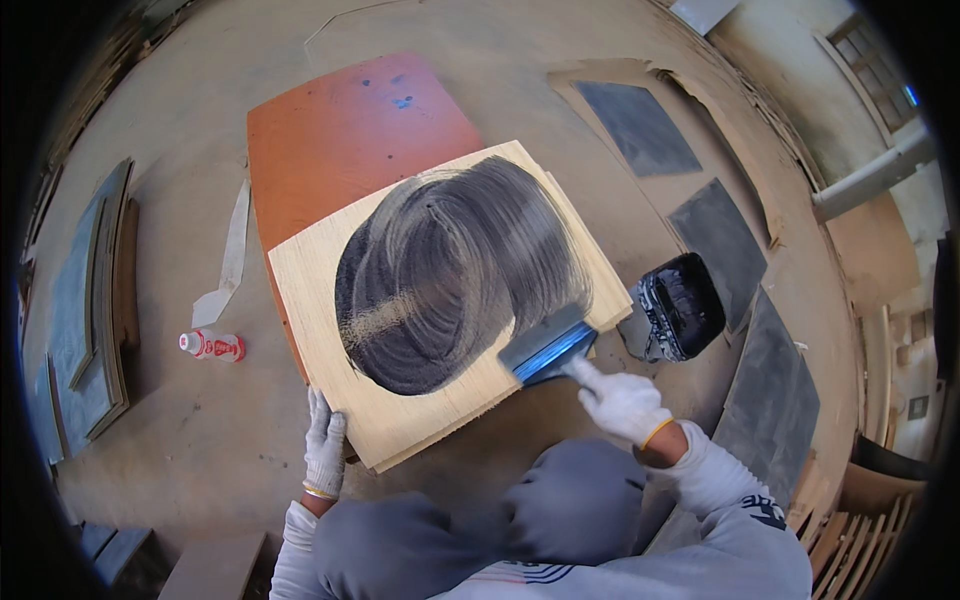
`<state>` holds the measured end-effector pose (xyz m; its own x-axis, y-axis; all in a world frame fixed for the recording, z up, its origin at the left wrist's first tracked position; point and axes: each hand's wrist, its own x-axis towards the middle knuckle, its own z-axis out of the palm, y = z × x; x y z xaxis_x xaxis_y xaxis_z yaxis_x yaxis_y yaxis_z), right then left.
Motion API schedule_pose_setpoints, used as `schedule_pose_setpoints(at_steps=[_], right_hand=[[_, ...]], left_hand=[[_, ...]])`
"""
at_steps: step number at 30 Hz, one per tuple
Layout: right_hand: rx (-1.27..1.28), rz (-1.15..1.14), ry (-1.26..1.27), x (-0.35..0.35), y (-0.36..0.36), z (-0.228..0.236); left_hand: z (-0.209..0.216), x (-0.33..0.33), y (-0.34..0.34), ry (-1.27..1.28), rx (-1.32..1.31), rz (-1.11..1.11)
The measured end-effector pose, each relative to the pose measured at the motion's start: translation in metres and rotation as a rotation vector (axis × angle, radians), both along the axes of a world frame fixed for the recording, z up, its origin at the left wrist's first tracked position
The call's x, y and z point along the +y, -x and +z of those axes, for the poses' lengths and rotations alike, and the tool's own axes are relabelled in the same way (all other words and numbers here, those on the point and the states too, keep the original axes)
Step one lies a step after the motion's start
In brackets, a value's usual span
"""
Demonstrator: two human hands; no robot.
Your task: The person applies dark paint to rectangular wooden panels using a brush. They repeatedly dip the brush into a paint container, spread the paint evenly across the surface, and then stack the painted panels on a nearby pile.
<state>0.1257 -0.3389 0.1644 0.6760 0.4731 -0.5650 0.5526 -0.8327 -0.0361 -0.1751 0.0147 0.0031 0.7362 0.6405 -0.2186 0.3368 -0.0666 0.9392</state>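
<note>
A pale plywood board (455,415) lies on top of a stack in front of me, with a round swirl of black coating (440,270) brushed over its middle. My right hand (625,405), in a white glove, grips a wide flat brush (548,345) with a shiny blue band. The brush rests on the board's near right part, at the edge of the black area. At the near left corner, my gloved left hand (325,450) lies against the board's side with its fingers stretched out. Right of the board stands a smeared tub (650,325) with black liquid inside.
A reddish-orange panel (340,140) sticks out beyond the board. Dark coated sheets (640,130) lie on the floor at the right. Stacked panels (95,300) stand at the left, near a red and white bottle (215,346) and a pale strip (233,250).
</note>
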Motion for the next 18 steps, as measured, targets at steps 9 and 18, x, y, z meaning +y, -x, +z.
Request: schedule_pose_setpoints(at_steps=[9, 18], right_hand=[[-0.299, 0.196, -0.17, -0.027, -0.055, -0.041], [-0.042, 0.739, -0.311, 0.113, 0.028, -0.032]], left_hand=[[-0.001, 0.0, -0.008, -0.041, 0.011, -0.005], [-0.017, 0.002, -0.003, 0.094, -0.045, 0.106]])
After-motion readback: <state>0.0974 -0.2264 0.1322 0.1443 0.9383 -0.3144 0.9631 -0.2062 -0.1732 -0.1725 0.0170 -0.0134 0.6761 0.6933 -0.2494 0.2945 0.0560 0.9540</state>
